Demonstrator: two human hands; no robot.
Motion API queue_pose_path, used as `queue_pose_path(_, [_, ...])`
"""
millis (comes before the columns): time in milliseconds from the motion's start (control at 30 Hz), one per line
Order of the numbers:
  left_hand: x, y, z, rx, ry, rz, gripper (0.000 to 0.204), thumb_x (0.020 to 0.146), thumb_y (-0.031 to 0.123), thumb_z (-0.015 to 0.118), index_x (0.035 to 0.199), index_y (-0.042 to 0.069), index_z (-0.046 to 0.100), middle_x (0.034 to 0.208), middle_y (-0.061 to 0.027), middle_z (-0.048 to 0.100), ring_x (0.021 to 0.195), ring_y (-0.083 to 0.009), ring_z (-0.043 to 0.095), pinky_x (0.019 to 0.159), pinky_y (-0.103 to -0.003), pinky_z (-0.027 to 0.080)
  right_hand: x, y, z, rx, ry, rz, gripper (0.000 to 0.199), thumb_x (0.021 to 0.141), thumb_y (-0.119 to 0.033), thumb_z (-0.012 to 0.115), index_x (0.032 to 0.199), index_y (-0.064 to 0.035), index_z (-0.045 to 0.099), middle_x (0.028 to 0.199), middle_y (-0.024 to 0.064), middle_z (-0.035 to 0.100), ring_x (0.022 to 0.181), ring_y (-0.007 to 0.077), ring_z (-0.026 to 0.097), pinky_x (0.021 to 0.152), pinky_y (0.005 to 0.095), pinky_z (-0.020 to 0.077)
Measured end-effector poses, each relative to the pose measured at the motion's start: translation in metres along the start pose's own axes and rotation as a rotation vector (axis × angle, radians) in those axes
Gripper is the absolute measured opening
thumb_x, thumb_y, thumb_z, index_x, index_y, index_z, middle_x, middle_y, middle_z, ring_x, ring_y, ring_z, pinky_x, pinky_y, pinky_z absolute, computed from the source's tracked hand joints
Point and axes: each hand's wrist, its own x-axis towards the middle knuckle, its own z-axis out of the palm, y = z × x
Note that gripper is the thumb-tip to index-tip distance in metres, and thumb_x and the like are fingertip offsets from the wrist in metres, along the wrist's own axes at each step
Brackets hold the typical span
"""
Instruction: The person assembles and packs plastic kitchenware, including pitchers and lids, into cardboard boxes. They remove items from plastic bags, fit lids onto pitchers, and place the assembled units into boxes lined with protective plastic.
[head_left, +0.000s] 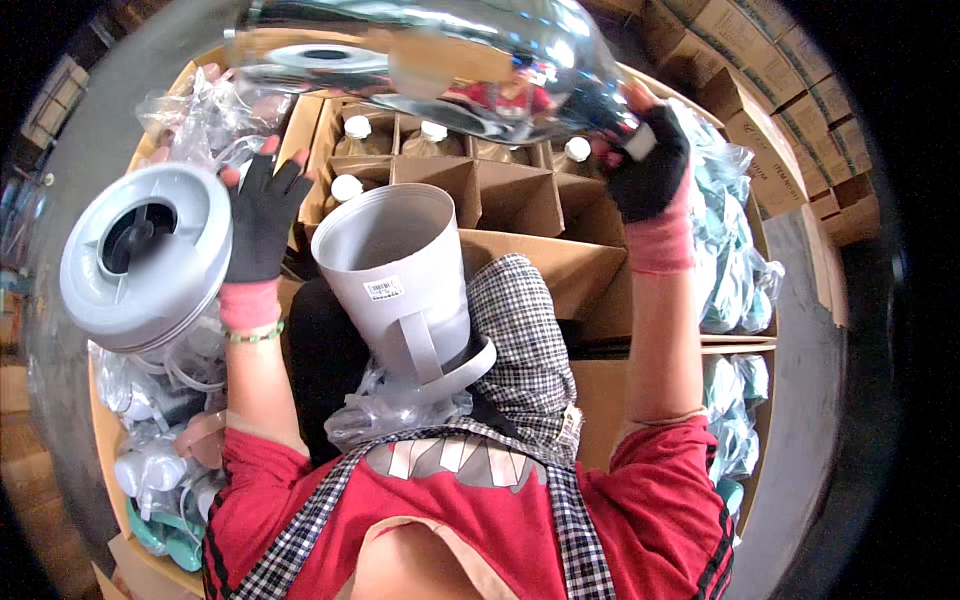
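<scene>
My right hand [650, 165], in a black fingerless glove, is closed around the narrow end of a large mirror-silver flask liner [480, 60] raised above the carton. My left hand [262, 215], gloved alike, has its fingers stretched out and apart. Right beside it is a pale grey round flask part [150, 300] with a dark central opening; whether the hand touches its rim is hard to tell. A grey flask body [400, 290] with a handle and a barcode sticker lies tilted on my lap, its wide mouth facing away from me.
Ahead stands a cardboard carton with dividers [515, 195] and several white-capped bottles [432, 132]. Plastic-wrapped teal parts [725, 230] fill cartons on the right. Bagged pale parts [150, 390] are at left. Stacked cartons [780, 60] stand at the far right.
</scene>
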Motion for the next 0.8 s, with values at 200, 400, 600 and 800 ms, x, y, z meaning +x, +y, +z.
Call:
queue_pose_path(200, [0.036, 0.011, 0.005, 2.105, 0.407, 0.766, 0.044, 0.075, 0.035, 0.054, 0.107, 0.007, 0.043, 0.102, -0.0079, 0.046, 0.101, -0.0214, 0.038, 0.090, -0.034, 0.028, 0.000, 0.038, 0.045, 0.394, -0.252, 0.506, 0.029, 0.078, -0.030, 0.051, 0.094, -0.0061, 0.046, 0.067, 0.0110, 0.054, 0.047, 0.0170, 0.050, 0.037, 0.0192, 0.0391])
queue_pose_path(400, [0.034, 0.049, -0.002, 0.120, 0.400, 0.462, 0.012, 0.075, 0.018, 0.052, 0.084, 0.010, 0.053, 0.092, -0.0037, 0.055, 0.092, -0.0186, 0.047, 0.087, -0.039, 0.034, -0.019, 0.054, 0.072, 0.034, -0.436, 0.187, 0.039, 0.079, -0.035, 0.051, 0.095, 0.0002, 0.047, 0.081, 0.0117, 0.055, 0.067, 0.0202, 0.056, 0.056, 0.0250, 0.0475])
queue_pose_path(600, [0.025, 0.045, 0.001, 0.413, 0.553, 0.585, 0.013, 0.075, 0.017, 0.051, 0.084, 0.009, 0.053, 0.091, -0.0053, 0.054, 0.090, -0.0195, 0.048, 0.085, -0.038, 0.035, -0.026, 0.066, 0.098, -0.213, -0.493, 0.050, 0.038, 0.077, -0.030, 0.056, 0.101, -0.0010, 0.050, 0.083, 0.0084, 0.057, 0.067, 0.0139, 0.056, 0.056, 0.0214, 0.0459])
queue_pose_path(800, [0.010, 0.039, -0.001, 0.440, 0.598, 0.606, 0.013, 0.076, 0.017, 0.050, 0.085, 0.008, 0.052, 0.090, -0.0070, 0.054, 0.089, -0.0203, 0.048, 0.083, -0.037, 0.036, -0.025, 0.078, 0.102, -0.194, -0.476, 0.045, 0.041, 0.070, -0.030, 0.066, 0.091, 0.0007, 0.050, 0.066, 0.0041, 0.055, 0.050, 0.0069, 0.052, 0.042, 0.0168, 0.0414])
